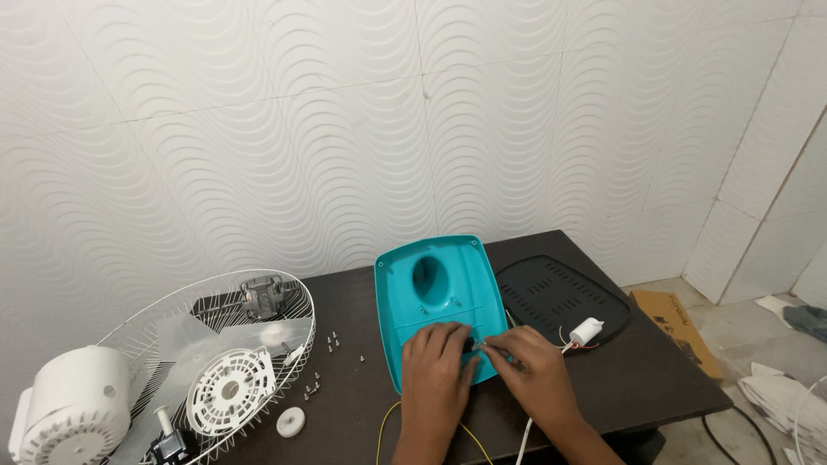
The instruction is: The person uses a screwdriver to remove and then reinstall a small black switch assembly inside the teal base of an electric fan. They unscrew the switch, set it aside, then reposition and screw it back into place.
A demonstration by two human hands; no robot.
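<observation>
A teal plastic fan base shell lies hollow side up on the dark table. My left hand rests on its near edge, fingers curled over a small dark part. My right hand pinches a small metal piece against that part, right beside the left fingers. A white cable and yellow wires run out from under my hands. A white cylindrical capacitor with red leads lies just right of my right hand.
A black vented base plate lies right of the shell. At left stand a white wire fan guard with a blade, a motor and a white motor housing. Several loose screws and a white cap. Cardboard box on the floor.
</observation>
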